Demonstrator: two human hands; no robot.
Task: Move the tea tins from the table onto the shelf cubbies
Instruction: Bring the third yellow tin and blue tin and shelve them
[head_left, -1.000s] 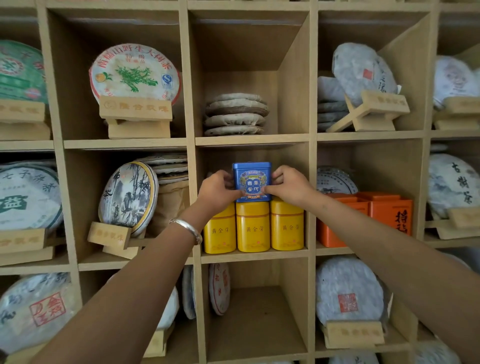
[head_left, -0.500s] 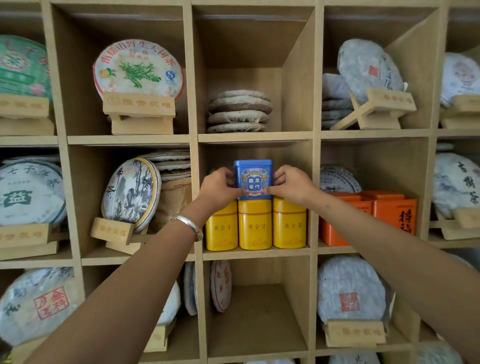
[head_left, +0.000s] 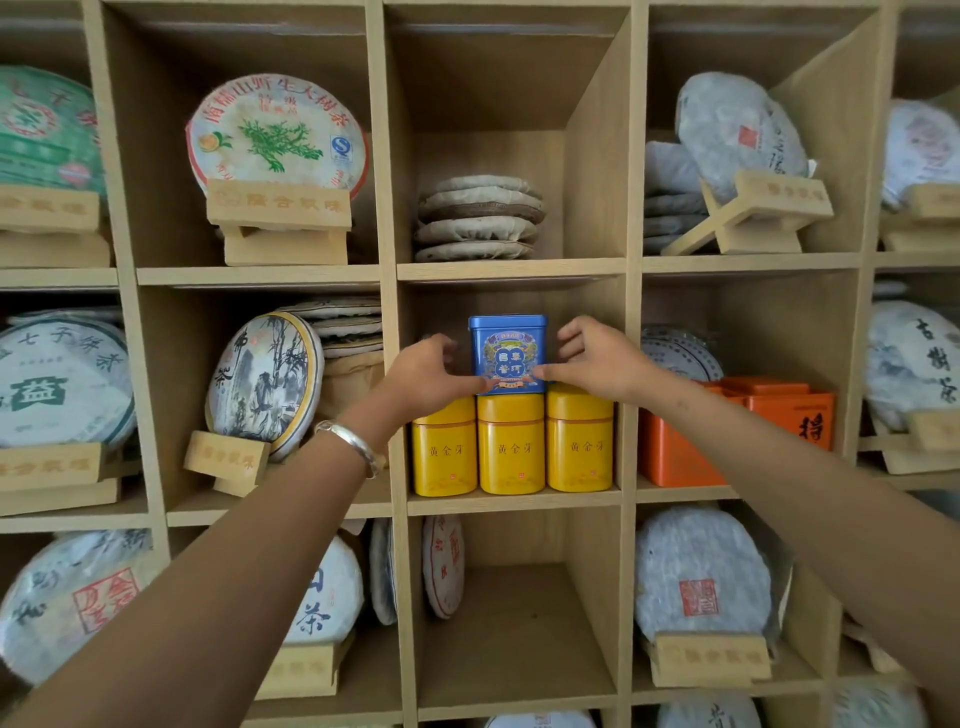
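Note:
A blue tea tin (head_left: 508, 348) stands upright on top of the middle one (head_left: 511, 447) of three yellow tins in the centre cubby. Two more yellow tins (head_left: 444, 452) (head_left: 579, 447) flank it. My left hand (head_left: 423, 379) is at the blue tin's left side, thumb tip touching its lower front corner, fingers loosely curved and a little off the side. My right hand (head_left: 597, 364) mirrors it on the right, thumb on the lower front corner, fingers spread and lifted clear of the tin.
Orange tins (head_left: 779, 415) fill the cubby to the right. Paper-wrapped tea cakes on wooden stands (head_left: 265, 379) occupy most other cubbies. The cubby below the yellow tins (head_left: 519, 623) holds only cakes leaning at its left. A stack of cakes (head_left: 478, 218) lies in the cubby above.
Both hands gripped the blue tin's sides earlier. Now their fingers have loosened and drawn away from the sides, leaving only the thumbs on it. The tin stays on the yellow tin.

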